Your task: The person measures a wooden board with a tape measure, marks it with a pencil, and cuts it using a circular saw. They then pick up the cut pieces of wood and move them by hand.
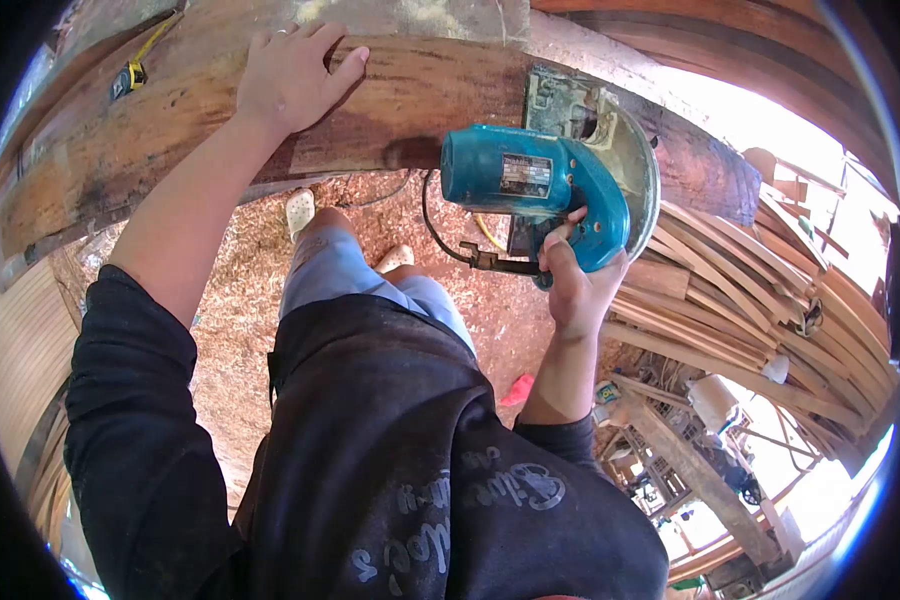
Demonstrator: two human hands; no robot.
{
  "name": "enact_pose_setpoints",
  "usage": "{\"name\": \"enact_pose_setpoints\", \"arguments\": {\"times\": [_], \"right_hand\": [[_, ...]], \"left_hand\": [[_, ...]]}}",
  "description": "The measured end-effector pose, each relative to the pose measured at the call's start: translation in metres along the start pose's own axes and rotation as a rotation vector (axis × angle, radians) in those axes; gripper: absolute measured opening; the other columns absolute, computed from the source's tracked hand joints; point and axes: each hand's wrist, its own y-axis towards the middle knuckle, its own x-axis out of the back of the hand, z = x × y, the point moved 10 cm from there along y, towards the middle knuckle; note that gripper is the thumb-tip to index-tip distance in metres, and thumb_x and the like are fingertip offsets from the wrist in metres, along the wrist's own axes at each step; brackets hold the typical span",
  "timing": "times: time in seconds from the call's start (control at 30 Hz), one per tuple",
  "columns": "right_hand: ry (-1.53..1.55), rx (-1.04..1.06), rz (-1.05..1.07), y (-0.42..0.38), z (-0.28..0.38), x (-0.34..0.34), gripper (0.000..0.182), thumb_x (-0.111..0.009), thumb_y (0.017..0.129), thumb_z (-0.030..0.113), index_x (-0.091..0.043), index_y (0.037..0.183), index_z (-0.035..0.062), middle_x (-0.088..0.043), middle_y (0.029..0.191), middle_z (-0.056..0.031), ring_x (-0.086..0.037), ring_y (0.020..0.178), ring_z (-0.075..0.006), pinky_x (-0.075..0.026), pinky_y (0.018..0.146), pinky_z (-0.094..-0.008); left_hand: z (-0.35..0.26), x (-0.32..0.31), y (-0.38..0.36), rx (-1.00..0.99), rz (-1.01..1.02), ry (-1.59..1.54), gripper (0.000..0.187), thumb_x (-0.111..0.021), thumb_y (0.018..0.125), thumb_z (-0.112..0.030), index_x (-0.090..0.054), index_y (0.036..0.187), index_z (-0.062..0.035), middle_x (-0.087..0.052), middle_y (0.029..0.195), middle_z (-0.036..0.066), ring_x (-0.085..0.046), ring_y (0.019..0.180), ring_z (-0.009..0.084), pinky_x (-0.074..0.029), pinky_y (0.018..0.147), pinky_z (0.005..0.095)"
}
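A teal circular saw rests with its metal base plate on a thick brown wooden beam, near the beam's right end. My right hand is wrapped round the saw's rear handle. The rounded blade guard is on the saw's right side; the blade itself is hidden. My left hand lies on the beam to the left of the saw, palm down with its fingers apart. A yellow and black tape measure sits on the beam at the far left, its yellow tape partly out.
A black cord hangs below the saw's body. Stacked wooden strips lie at the right. Sawdust covers the floor under my feet. A white container and assorted clutter stand at the lower right. More boards are at the top right.
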Motion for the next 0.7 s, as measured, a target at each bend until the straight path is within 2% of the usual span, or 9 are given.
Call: {"name": "enact_pose_setpoints", "arguments": {"times": [0.4,0.7], "right_hand": [[-0.083,0.012,0.009,0.013,0.026,-0.010,0.028,-0.070,0.083,-0.005,-0.063,0.109,0.0018,-0.063,0.077,0.0011,-0.057,0.065,-0.0057,-0.045,0.058,-0.0229],[-0.074,0.028,0.007,0.014,0.011,-0.005,0.027,-0.069,0.084,-0.003,-0.064,0.109,0.0009,-0.065,0.079,0.0012,-0.058,0.070,-0.0052,-0.048,0.065,-0.0225]], "left_hand": [[0.002,0.002,0.003,0.030,0.027,-0.059,0.043,-0.056,0.101,-0.048,-0.067,0.120,-0.0109,-0.072,0.111,0.011,-0.066,0.107,0.0335,-0.040,0.096,0.0464],[0.001,0.004,0.007,0.078,0.121,-0.080,0.043,-0.055,0.101,-0.048,-0.067,0.119,-0.0102,-0.072,0.118,0.013,-0.065,0.115,0.0358,-0.039,0.102,0.0482]]}}
